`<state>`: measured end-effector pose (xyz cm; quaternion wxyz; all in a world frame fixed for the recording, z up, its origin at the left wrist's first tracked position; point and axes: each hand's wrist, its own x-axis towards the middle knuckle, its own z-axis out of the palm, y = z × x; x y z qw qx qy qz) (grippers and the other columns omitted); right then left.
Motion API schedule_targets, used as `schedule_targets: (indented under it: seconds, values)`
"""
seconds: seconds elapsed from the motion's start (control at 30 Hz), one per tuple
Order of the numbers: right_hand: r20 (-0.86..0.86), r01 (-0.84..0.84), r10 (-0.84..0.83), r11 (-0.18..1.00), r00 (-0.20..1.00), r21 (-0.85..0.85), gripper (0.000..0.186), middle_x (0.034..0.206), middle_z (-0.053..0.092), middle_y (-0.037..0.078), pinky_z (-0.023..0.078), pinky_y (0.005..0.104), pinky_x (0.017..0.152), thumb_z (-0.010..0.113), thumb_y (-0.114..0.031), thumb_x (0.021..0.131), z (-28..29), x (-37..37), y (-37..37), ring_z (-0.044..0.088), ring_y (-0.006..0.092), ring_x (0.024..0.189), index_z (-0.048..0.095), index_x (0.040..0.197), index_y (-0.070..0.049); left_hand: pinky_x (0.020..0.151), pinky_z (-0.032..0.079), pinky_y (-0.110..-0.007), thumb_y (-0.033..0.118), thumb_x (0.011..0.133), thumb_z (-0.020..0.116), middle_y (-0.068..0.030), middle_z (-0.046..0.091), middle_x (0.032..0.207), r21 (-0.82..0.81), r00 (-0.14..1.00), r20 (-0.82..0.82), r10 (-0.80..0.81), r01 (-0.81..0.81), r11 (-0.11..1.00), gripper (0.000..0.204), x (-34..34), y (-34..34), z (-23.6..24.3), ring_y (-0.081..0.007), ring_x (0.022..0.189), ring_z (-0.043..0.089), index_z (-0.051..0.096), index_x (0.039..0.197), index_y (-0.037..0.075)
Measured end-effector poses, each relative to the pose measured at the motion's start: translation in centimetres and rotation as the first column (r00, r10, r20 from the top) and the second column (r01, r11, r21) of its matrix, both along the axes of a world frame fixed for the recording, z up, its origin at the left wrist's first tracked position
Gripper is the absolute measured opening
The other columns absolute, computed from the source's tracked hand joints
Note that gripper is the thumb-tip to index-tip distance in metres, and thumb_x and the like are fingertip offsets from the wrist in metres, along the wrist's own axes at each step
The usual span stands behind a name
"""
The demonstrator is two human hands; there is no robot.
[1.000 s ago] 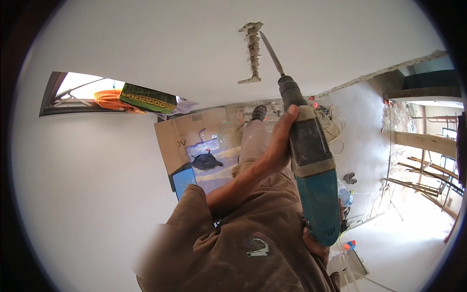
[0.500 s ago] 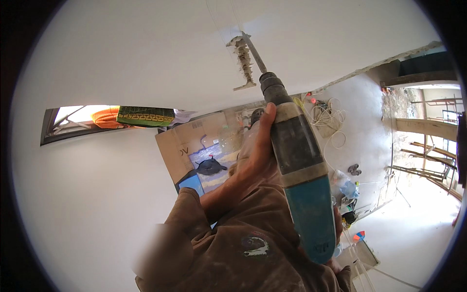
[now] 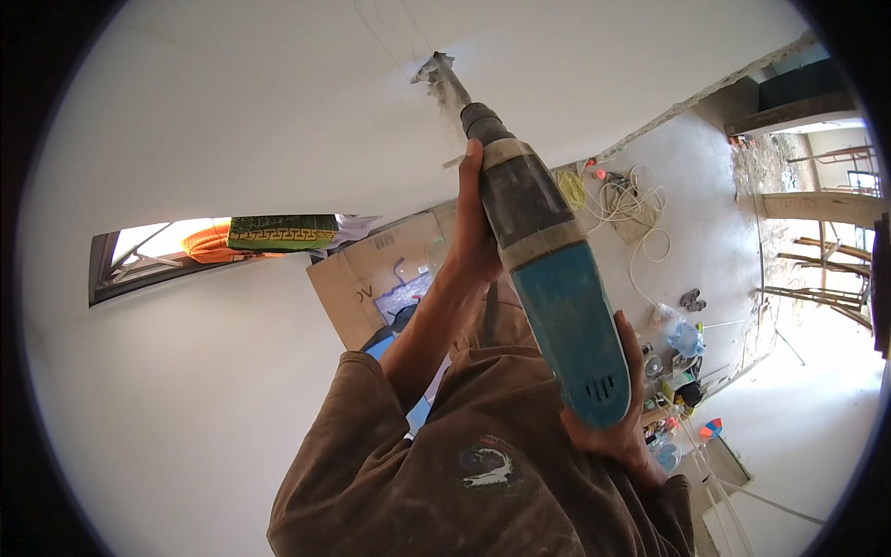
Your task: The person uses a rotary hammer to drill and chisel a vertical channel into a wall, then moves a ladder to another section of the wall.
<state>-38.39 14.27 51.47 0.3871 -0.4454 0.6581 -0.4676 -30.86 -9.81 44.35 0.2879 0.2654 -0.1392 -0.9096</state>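
A blue and black rotary hammer (image 3: 568,302) slants across the middle, its long metal chisel bit (image 3: 455,85) pressed to the white wall (image 3: 278,102). At the tip, a rough chiselled groove (image 3: 432,72) breaks the surface, partly veiled by dust and hidden behind the tool. My left hand (image 3: 475,223) wraps the front of the tool just behind the black chuck, thumb upward. Around the rear end, my right hand (image 3: 617,432) is closed; most of its fingers are hidden behind the blue housing.
Below lies flattened cardboard (image 3: 348,288). Left is a window opening (image 3: 139,265) with an orange cloth (image 3: 209,241) and a green cloth (image 3: 283,232). Right, a coiled white cable (image 3: 640,200), footwear (image 3: 692,300) and plastic bags (image 3: 685,339) lie on the floor, with wooden beams (image 3: 817,206) farther off.
Both hands and the rotary hammer have shifted up and left in view. The chisel's tip has moved slightly left along the groove's upper end, and dust now blurs the groove.
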Motion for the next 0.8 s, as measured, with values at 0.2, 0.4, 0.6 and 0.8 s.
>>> schedule_targets:
  seconds: [0.2,0.4,0.6,0.8]
  values:
    - [-0.092,0.014,-0.014,1.000,0.996,-0.004,0.103,0.131,0.053,0.026,0.047,0.0401,0.097,0.080,-0.010,0.065,0.8,-0.3,4.2,0.058,0.0333,0.117,0.021,0.149,0.000,0.077,0.058,-0.037,0.066,0.091,0.046,-0.0099,0.065,0.092,0.111,0.999,-0.039,0.037,-0.033,0.993,0.063,0.6,4.3,0.7,-0.0202,0.082,0.067,0.057,0.107,0.006]
    - [-0.040,-0.011,0.011,1.000,0.999,0.019,0.107,0.128,0.053,0.026,0.046,0.0395,0.097,0.085,-0.021,0.064,1.1,-0.7,6.8,0.058,0.0331,0.116,0.021,0.147,0.004,0.080,0.058,-0.036,0.067,0.091,0.046,-0.0099,0.065,0.093,0.037,0.998,-0.055,-0.013,0.015,0.999,0.064,1.3,6.1,1.7,-0.0197,0.084,0.067,0.056,0.109,0.006]
    - [-0.067,-0.136,0.138,0.990,0.988,0.034,0.113,0.144,0.036,0.020,0.036,0.0410,0.108,0.082,-0.032,0.065,1.5,-0.8,5.2,0.043,0.0319,0.129,0.014,0.149,0.002,0.078,0.058,-0.036,0.067,0.092,0.042,-0.0097,0.065,0.093,0.001,1.000,-0.003,-0.031,0.031,1.000,0.065,1.9,4.3,2.5,-0.0191,0.083,0.067,0.056,0.110,0.006]
    - [0.427,-0.025,-0.095,0.963,0.899,0.267,0.106,0.140,0.041,0.024,0.043,0.0396,0.101,0.083,-0.026,0.068,-0.6,1.2,6.2,0.052,0.0343,0.119,0.020,0.147,0.004,0.070,0.059,-0.044,0.075,0.088,0.035,-0.0167,0.064,0.096,0.098,1.000,-0.017,-0.010,0.012,0.995,0.076,2.3,3.8,0.9,-0.0330,0.082,0.067,0.060,0.108,0.005]
